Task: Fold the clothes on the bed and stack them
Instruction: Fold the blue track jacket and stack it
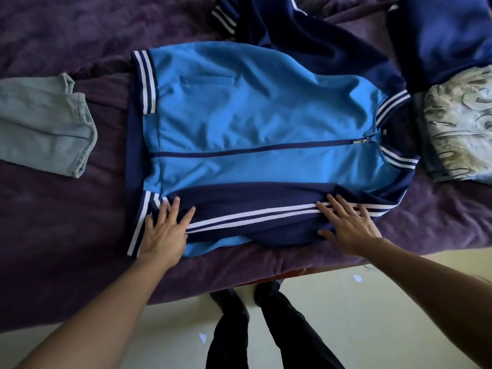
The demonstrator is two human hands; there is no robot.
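A light blue zip jacket (253, 113) with navy sleeves and white stripes lies flat on the purple bed cover (53, 209), collar to the right. Its near sleeve (253, 209) is folded across the lower body. My left hand (166, 230) presses flat on that sleeve's cuff end, fingers spread. My right hand (348, 225) presses flat on the sleeve near the shoulder. The far sleeve (292, 30) trails off toward the top.
Folded pale grey-blue jeans (45, 121) lie at the left. A folded garment with a pale print (463, 129) sits at the right, with dark blue clothing (447, 35) behind it. The bed's near edge runs just below my hands; my legs (266, 328) stand on the pale floor.
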